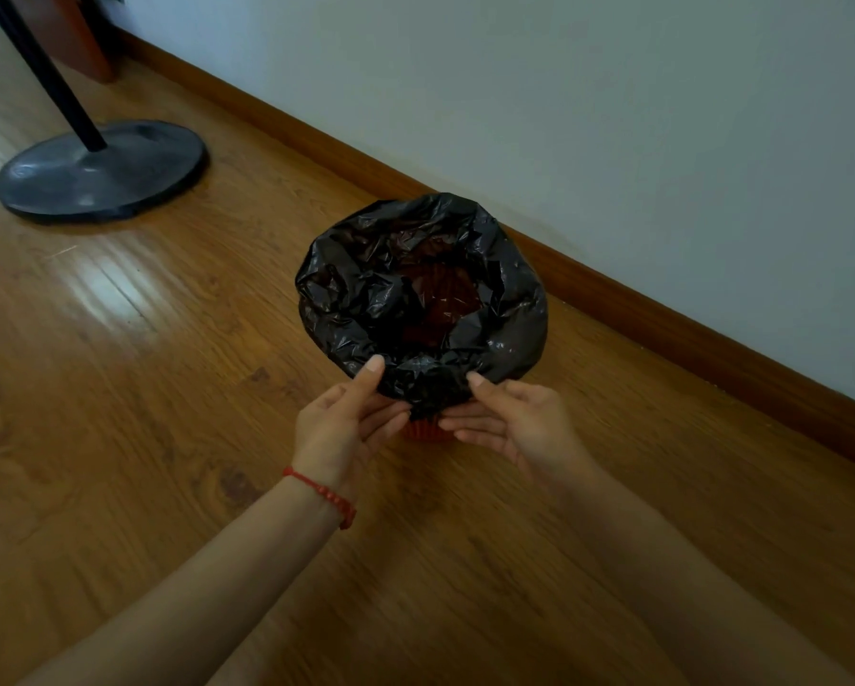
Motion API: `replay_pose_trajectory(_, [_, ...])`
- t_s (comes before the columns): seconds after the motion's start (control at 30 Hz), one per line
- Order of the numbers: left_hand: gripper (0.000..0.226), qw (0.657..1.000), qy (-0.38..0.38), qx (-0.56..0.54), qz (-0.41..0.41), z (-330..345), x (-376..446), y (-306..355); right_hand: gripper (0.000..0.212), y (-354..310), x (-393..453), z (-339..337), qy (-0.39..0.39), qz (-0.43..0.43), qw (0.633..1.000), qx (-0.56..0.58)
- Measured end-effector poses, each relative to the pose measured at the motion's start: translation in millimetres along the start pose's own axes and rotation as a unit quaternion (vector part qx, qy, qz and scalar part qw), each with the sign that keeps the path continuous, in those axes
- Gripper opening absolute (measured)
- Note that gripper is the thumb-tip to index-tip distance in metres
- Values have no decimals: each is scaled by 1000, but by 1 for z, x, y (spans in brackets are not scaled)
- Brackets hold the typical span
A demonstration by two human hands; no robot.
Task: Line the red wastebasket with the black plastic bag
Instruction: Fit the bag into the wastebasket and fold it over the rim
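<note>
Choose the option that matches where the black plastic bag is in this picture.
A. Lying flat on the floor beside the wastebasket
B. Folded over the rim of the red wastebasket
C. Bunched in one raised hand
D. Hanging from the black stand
B: the black plastic bag drapes over the rim of the red wastebasket, and the left hand and right hand touch its near edge.
</note>
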State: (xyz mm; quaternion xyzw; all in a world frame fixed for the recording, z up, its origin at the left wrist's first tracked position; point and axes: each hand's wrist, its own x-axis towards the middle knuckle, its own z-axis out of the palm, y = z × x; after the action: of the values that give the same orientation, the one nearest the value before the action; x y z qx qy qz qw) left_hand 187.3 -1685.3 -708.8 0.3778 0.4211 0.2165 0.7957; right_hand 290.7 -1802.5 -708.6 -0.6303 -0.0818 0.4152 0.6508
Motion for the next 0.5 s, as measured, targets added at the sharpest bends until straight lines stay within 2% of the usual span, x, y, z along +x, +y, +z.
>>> replay_pose_trajectory(0.1, [13,1000,-4,1,-4,5,0,-1,23,1,-3,0,9,9,1000,-10])
replay_pose_trajectory(0.13, [14,1000,-6,-3,-4,6,1,0,28,1,-3,-1,16,18,1000,-20])
replay_pose_trajectory(0.27, [3,999,-44,-18,8,6,2,1,57,-1,-5,-5,17,76,994,-79])
replay_pose_trajectory(0.33, [15,998,-63,-16,19,5,3,1,67,-2,-4,-4,-1,94,991,-98])
replay_pose_trajectory(0.4, [19,997,-71,-12,25,5,2,0,62,-3,-2,-1,-15,90,991,-97])
replay_pose_trajectory(0.5, [17,996,-78,-23,24,6,1,0,43,-3,1,4,-27,64,994,-82])
